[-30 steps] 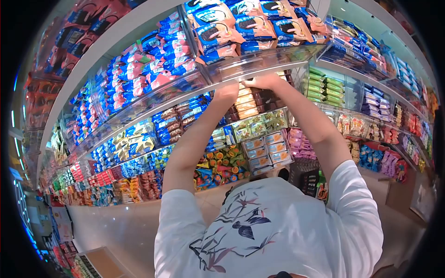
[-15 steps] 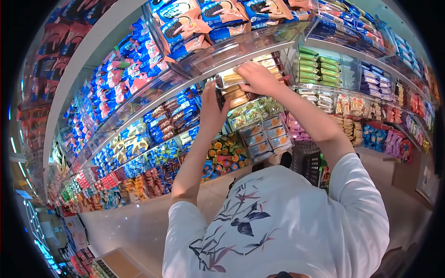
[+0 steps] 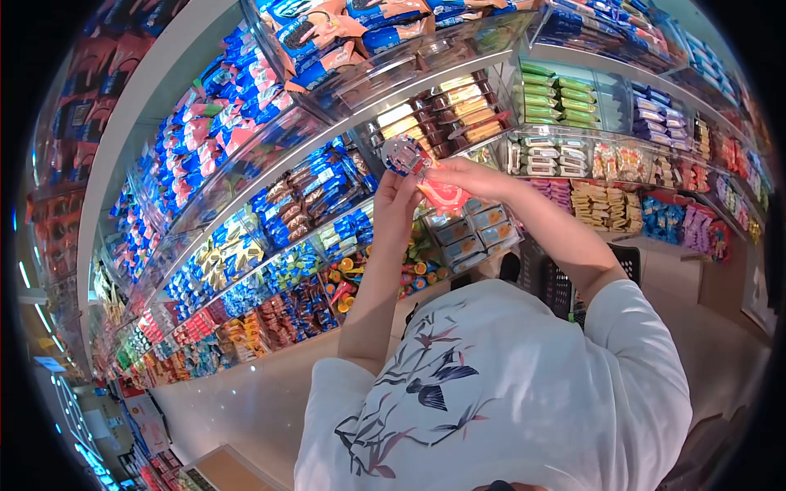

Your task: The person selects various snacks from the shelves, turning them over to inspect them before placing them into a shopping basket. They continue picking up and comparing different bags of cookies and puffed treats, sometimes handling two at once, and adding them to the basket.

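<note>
Both of my hands are on a small packet (image 3: 443, 195) with a red-pink lower part and a dark, patterned upper part, in front of the middle shelf. My left hand (image 3: 398, 193) pinches its left side, and my right hand (image 3: 468, 177) grips its right side. Just behind the packet are stacks of gold and dark brown wrapped snacks (image 3: 464, 110) in a clear compartment. Boxes with orange pictures (image 3: 475, 237) lie below my right hand.
Blue and pink packets (image 3: 319, 33) fill the upper shelf above a clear front edge. Green packs (image 3: 560, 100) stand to the right. A black basket (image 3: 556, 286) is low at the right, by my body.
My hands have come down and away from the gold and brown snack stacks. They now hold a red and dark packet that did not show before.
</note>
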`<action>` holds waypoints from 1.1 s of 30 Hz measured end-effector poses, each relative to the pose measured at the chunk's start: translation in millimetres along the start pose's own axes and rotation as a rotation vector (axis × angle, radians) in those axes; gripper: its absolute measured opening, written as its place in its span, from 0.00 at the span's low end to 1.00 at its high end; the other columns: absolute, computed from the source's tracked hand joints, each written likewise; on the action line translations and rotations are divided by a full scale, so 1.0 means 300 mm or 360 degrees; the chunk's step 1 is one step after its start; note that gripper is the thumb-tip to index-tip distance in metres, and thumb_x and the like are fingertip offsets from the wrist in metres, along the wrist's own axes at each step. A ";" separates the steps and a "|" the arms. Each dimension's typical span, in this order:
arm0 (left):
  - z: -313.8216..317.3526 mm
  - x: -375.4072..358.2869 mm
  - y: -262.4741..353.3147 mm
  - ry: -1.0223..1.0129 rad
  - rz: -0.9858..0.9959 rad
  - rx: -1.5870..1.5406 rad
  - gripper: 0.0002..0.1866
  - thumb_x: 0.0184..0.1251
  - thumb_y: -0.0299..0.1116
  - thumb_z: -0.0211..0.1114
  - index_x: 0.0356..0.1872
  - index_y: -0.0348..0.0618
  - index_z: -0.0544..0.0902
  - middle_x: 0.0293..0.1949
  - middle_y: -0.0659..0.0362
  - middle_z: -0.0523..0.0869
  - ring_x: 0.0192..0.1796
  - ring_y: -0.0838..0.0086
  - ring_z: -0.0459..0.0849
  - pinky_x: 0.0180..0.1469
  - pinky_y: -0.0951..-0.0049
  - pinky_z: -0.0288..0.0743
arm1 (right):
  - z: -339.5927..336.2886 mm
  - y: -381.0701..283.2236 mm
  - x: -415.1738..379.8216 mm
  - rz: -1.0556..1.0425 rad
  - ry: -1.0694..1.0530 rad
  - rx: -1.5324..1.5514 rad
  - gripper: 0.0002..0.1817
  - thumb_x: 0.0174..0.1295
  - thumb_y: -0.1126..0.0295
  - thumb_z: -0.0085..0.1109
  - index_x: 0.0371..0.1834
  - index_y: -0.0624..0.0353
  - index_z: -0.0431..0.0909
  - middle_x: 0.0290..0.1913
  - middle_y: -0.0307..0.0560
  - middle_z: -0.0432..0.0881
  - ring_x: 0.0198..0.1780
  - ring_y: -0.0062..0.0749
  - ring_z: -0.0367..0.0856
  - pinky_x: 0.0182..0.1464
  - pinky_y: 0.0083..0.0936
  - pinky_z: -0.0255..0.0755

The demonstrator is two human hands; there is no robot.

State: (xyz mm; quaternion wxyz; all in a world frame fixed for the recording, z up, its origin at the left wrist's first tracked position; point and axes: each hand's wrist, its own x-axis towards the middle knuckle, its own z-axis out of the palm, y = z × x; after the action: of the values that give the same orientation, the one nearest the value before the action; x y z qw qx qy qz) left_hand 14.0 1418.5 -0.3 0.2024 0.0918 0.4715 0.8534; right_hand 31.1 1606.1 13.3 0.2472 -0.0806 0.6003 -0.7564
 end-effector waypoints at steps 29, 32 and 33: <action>-0.101 -0.173 -0.101 0.0226 -0.0001 -0.0504 0.21 0.72 0.42 0.57 0.60 0.44 0.69 0.49 0.53 0.81 0.53 0.61 0.80 0.58 0.58 0.74 | -0.109 -0.286 0.437 0.0134 0.0321 -0.2180 0.45 0.54 0.27 0.45 0.68 0.46 0.68 0.70 0.52 0.65 0.69 0.46 0.64 0.69 0.41 0.59; -0.097 -0.179 -0.089 0.0197 -0.0014 -0.0507 0.21 0.73 0.43 0.56 0.60 0.44 0.70 0.49 0.54 0.81 0.53 0.63 0.80 0.56 0.58 0.75 | -0.176 -0.236 0.490 0.0067 0.0260 -0.2207 0.45 0.52 0.27 0.50 0.66 0.48 0.70 0.68 0.53 0.68 0.68 0.47 0.66 0.67 0.41 0.61; -0.095 -0.176 -0.089 0.0204 -0.0021 -0.0505 0.21 0.73 0.43 0.56 0.60 0.44 0.70 0.49 0.54 0.82 0.52 0.63 0.80 0.56 0.58 0.75 | -0.179 -0.234 0.491 0.0005 0.0277 -0.2212 0.45 0.51 0.28 0.51 0.65 0.49 0.71 0.67 0.54 0.69 0.67 0.47 0.67 0.66 0.41 0.62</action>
State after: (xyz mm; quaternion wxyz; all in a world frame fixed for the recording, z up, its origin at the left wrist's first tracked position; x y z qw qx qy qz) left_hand 58.8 1386.6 -36.3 0.1894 0.0010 0.3433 0.9199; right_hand -138.2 1594.5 39.8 0.0905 -0.1584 0.9626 -0.2005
